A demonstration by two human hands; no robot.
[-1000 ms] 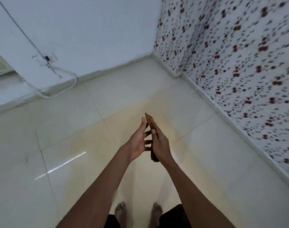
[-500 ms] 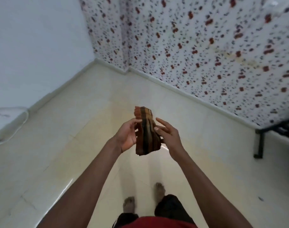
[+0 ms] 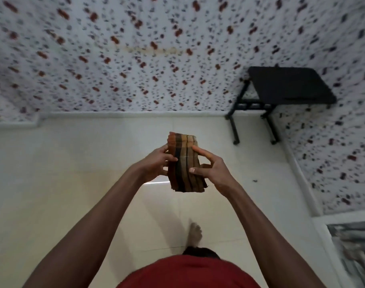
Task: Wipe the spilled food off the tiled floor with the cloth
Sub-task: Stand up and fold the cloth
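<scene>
A folded brown, orange and black striped cloth (image 3: pixel 184 163) hangs upright in front of me, well above the cream tiled floor (image 3: pixel 73 183). My left hand (image 3: pixel 156 163) grips its left edge. My right hand (image 3: pixel 210 167) holds its right edge with thumb and fingers, the index finger stretched across the top. A small dark speck (image 3: pixel 255 181) lies on the floor to the right of my hands; I cannot tell whether it is spilled food.
A black low table (image 3: pixel 289 86) with metal legs stands in the far right corner against the speckled wall (image 3: pixel 136 59). My bare foot (image 3: pixel 195 233) is on the tiles below the cloth. A grey doorway edge (image 3: pixel 352 250) shows at the lower right.
The view has swung right, from the white wall and cable to the speckled wall and black table. My hands, pressed together a second ago, now hold the cloth upright between them.
</scene>
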